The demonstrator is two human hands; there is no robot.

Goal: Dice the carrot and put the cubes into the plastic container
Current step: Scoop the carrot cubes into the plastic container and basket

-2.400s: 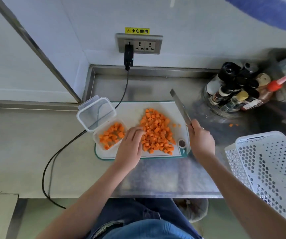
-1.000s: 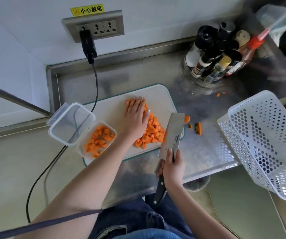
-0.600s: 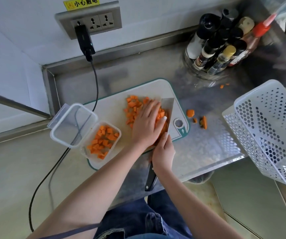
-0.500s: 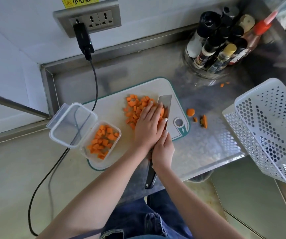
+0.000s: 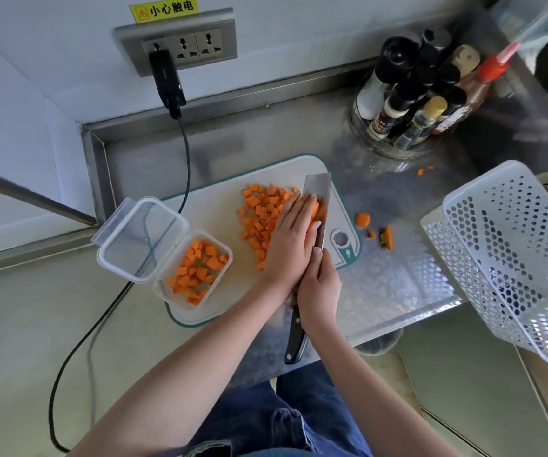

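Risky bit here: left hand (image 5: 290, 239) lies flat, fingers straight, pressing carrot cubes (image 5: 261, 211) against the cleaver (image 5: 315, 206) blade on the cutting board (image 5: 220, 206). Right hand (image 5: 319, 288) grips the cleaver near the handle. One slip nicks a finger, or cubes spill onto the bench (image 5: 391, 278) before reaching the plastic container (image 5: 195, 265).

Knife (image 5: 316, 206): the left hand (image 5: 290, 239) covers the blade's near part; the right hand (image 5: 319, 286) hides the upper handle.
Carrot cubes (image 5: 261, 209): some lie unseen under the left palm.
Basket (image 5: 510, 255): cut off at the right edge.
Bottles (image 5: 421, 90): labels too small to read.
Top right corner: blurred.
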